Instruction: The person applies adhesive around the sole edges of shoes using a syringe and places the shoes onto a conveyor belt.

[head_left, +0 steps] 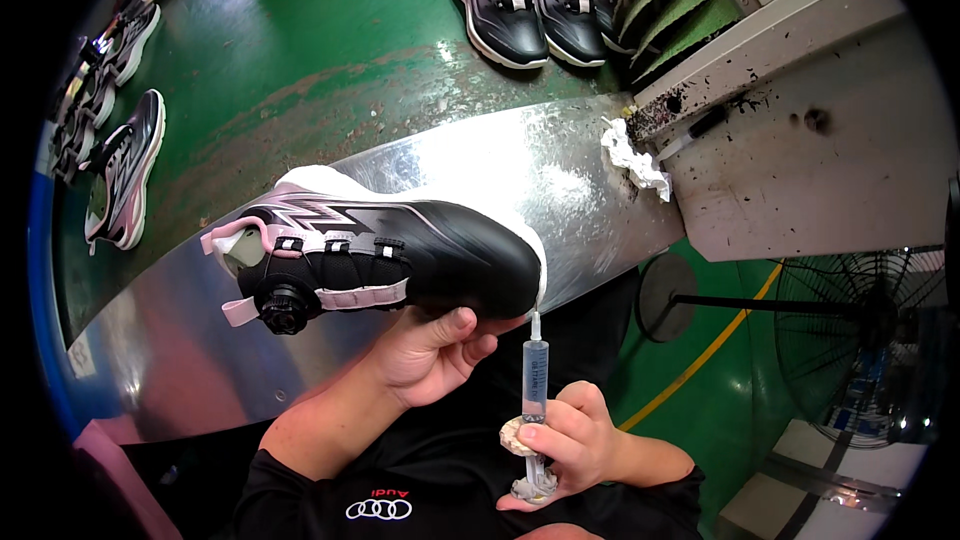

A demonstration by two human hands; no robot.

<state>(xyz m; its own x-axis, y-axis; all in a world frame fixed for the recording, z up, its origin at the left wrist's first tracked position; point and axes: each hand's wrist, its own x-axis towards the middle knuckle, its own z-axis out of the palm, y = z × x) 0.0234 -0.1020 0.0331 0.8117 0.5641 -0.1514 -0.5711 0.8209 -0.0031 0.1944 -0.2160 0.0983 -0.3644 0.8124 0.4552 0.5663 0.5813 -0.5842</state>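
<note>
A black sneaker with pink trim, a white sole and a round dial on its tongue lies on its side over the metal bench edge. My left hand grips it from below near the toe, its fingers partly hidden behind the shoe. In my right hand is a clear syringe with liquid in its barrel, held upright. Its tip meets the white sole edge at the toe. Whitish wrapping covers the syringe's flange and plunger end, with my fingers and thumb around them.
Beyond the metal bench plate runs a green surface carrying more sneakers and a single shoe at left. Crumpled white tissue lies by a stained metal housing. A black fan stands at right.
</note>
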